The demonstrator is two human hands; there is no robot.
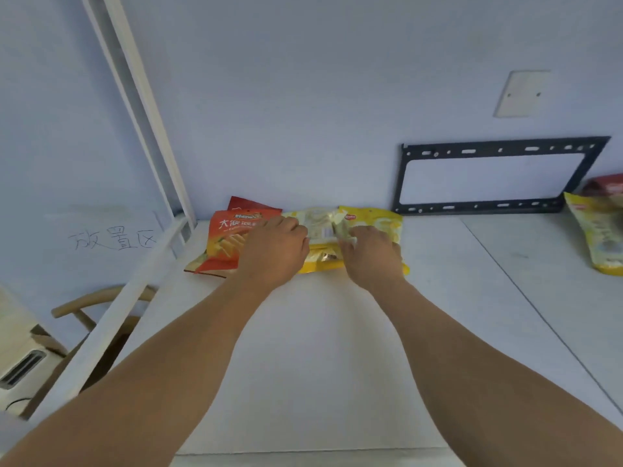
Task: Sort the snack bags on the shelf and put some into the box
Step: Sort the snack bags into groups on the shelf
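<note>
Far shelf edge: your left hand and right hand both clutch the yellow snack bags.
Risk: orange chip bag overhangs the left edge, could slide off.

One head-worn wide-angle view, looking forward and down from above the near edge of the white shelf; the wall closes the far side; both forearms reach away from it.

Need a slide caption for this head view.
Both hands grip a yellow snack bag beside the red bag.
</note>
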